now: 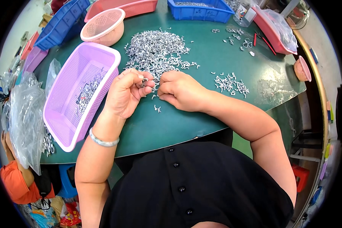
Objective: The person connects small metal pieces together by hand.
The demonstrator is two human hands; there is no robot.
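Observation:
My left hand [126,93] pinches a small curved metal piece [144,81] between thumb and fingers, palm turned partly up. Close beside it, my right hand [183,91] is closed, its fingertips down at the near edge of a heap of small silvery curved parts [155,47]. Whatever those fingertips hold is hidden. Two or so loose parts [157,109] lie on the green table [171,125] just below my hands. Left of my left forearm stands a purple perforated basket [114,62] with more small metal parts [89,95] inside.
A smaller pile of parts [231,84] lies to the right. Red-handled pliers [268,45] rest near a pink basket [275,40]. Blue trays [201,13] and a round pink basket [114,36] line the far side. Clear plastic bags [24,117] hang at left, near a person in orange [17,182].

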